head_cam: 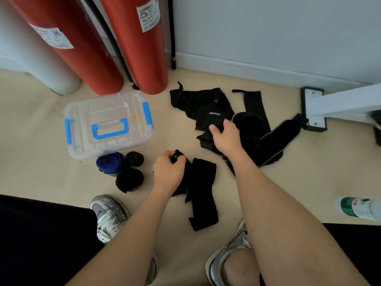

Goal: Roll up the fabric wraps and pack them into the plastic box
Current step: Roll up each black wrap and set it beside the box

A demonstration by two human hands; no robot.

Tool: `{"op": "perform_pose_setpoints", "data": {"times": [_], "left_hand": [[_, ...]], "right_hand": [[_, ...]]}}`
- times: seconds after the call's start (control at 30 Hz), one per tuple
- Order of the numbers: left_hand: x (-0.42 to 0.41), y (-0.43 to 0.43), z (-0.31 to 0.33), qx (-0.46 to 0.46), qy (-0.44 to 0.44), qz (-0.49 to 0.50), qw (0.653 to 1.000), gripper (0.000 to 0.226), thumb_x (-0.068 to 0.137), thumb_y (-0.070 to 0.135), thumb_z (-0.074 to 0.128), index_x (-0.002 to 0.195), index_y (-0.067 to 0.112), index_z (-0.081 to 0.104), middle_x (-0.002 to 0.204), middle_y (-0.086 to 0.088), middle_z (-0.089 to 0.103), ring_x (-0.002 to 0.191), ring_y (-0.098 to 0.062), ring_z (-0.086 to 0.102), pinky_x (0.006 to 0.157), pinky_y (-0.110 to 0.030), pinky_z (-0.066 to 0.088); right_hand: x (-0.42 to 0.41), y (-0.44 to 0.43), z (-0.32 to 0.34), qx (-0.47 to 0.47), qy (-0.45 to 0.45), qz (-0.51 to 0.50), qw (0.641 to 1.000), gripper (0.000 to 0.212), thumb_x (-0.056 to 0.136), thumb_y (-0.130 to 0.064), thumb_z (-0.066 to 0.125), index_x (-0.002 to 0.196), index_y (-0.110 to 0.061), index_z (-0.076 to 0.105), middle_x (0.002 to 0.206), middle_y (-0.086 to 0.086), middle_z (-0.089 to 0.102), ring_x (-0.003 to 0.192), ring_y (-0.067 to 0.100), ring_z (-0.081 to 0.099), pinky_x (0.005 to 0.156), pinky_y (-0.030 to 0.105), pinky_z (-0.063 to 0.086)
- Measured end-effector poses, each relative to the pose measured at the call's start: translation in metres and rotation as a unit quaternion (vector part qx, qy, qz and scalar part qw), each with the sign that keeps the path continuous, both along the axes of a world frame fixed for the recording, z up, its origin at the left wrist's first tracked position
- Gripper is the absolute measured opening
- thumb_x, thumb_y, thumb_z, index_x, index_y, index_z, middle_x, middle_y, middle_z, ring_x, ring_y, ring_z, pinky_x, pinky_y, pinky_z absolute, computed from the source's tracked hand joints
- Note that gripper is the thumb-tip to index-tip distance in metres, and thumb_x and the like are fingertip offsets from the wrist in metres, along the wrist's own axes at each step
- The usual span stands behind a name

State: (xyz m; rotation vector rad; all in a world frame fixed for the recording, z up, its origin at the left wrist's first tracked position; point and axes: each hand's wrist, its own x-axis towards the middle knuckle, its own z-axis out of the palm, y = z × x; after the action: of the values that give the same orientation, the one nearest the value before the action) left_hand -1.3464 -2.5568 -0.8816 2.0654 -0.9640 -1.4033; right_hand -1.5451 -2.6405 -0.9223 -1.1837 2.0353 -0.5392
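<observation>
left hand (168, 172) clenched on a black wrap (203, 190), right hand (225, 136) grasping the pile's logo-printed wrap (212, 116), lettering unreadable.

White lettering is seen on a black fabric wrap (214, 113), upside down, not legible. Printed labels are carried by two red cylinders (132, 44); txt too small to be read. Bottle label (354, 206): blurred.
</observation>
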Motion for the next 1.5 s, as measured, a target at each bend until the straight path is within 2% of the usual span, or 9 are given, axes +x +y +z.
{"op": "perform_pose_setpoints", "data": {"times": [0.3,0.5,0.7,0.87,1.0,1.1,1.23,1.37,1.5], "left_hand": [[0.008,0.028,0.055,-0.114,-0.123,0.077,0.983,0.019,0.09,0.035,0.065,0.078,0.02,0.067,0.073,0.001,0.07,0.076,-0.021,0.068,0.07,-0.037,0.057],[0.013,0.045,0.088,-0.166,-0.13,0.072,0.975,0.012,0.093,0.036,0.067,0.098,0.026,0.063,0.085,0.006,0.069,0.083,-0.02,0.069,0.074,-0.04,0.06],[0.022,0.044,0.121,-0.209,-0.183,0.039,0.96,0.011,0.092,0.031,0.066,0.102,0.032,0.061,0.076,0.01,0.066,0.074,-0.016,0.068,0.066,-0.038,0.058],[0.036,0.03,0.149,-0.247,-0.182,-0.04,0.951,0.061,0.085,0.026,0.08,0.133,0.029,0.043,0.088,-0.001,0.07,0.084,-0.024,0.069,0.067,-0.04,0.056],[0.045,0.024,0.174,-0.338,-0.102,-0.161,0.922,0.119,0.06,0.051,0.102,0.155,0.05,0.029,0.137,0.01,0.05,0.117,-0.011,0.054,0.086,-0.021,0.047],[0.049,0.022,0.182,-0.386,0.052,-0.223,0.894,0.087,0.069,0.052,0.096,0.145,0.046,0.055,0.135,0.003,0.063,0.129,-0.01,0.059,0.104,-0.03,0.053],[0.056,0.028,0.183,-0.327,0.078,-0.263,0.904,0.029,0.088,0.03,0.072,0.108,0.052,0.071,0.1,0.014,0.078,0.096,-0.005,0.074,0.079,-0.021,0.058],[0.065,0.026,0.172,-0.286,-0.022,-0.253,0.924,0.03,0.085,0.021,0.06,0.114,0.027,0.068,0.096,0.002,0.073,0.093,-0.015,0.069,0.077,-0.034,0.053],[0.068,0.021,0.15,-0.248,-0.089,-0.23,0.937,0.008,0.096,0.031,0.068,0.093,0.024,0.066,0.08,0.003,0.069,0.078,-0.016,0.063,0.065,-0.03,0.043]], "right_hand": [[0.027,0.034,0.115,-0.157,-0.075,-0.015,0.985,0.013,0.098,-0.026,0.066,0.085,-0.022,0.066,0.082,-0.008,0.068,0.075,-0.003,0.064,0.059,0.008,0.044],[0.04,0.044,0.214,-0.274,-0.183,-0.054,0.943,0.029,0.096,-0.024,0.058,0.101,0.003,0.068,0.096,0.02,0.07,0.081,0.02,0.064,0.077,0.035,0.054],[0.045,0.058,0.289,-0.322,-0.26,0.007,0.91,0.01,0.1,-0.019,0.06,0.095,-0.016,0.069,0.091,-0.001,0.067,0.086,0.006,0.065,0.079,0.025,0.056],[0.054,0.07,0.342,-0.385,-0.274,0.054,0.88,0.02,0.096,-0.007,0.063,0.082,0.006,0.069,0.08,0.011,0.066,0.08,0.021,0.065,0.074,0.036,0.055],[0.059,0.082,0.34,-0.242,-0.28,0.134,0.92,0.02,0.098,-0.002,0.063,0.08,0.001,0.071,0.072,0.011,0.067,0.07,0.015,0.068,0.064,0.028,0.059],[0.068,0.091,0.31,-0.099,-0.381,0.163,0.905,0.02,0.104,-0.012,0.061,0.1,0.001,0.077,0.089,0.015,0.078,0.085,0.025,0.077,0.074,0.039,0.065],[0.068,0.09,0.258,-0.063,-0.491,0.035,0.868,0.044,0.107,-0.048,0.053,0.085,-0.022,0.081,0.093,0.002,0.081,0.083,0.014,0.079,0.072,0.034,0.062],[0.059,0.099,0.173,-0.009,-0.325,-0.143,0.935,0.034,0.112,-0.031,0.049,0.106,-0.01,0.075,0.101,0.013,0.083,0.082,0.023,0.082,0.067,0.033,0.062],[0.048,0.146,0.088,0.158,0.012,0.111,0.981,0.024,0.108,-0.019,0.057,0.119,-0.008,0.076,0.117,0.017,0.076,0.104,0.032,0.076,0.092,0.045,0.064]]}}
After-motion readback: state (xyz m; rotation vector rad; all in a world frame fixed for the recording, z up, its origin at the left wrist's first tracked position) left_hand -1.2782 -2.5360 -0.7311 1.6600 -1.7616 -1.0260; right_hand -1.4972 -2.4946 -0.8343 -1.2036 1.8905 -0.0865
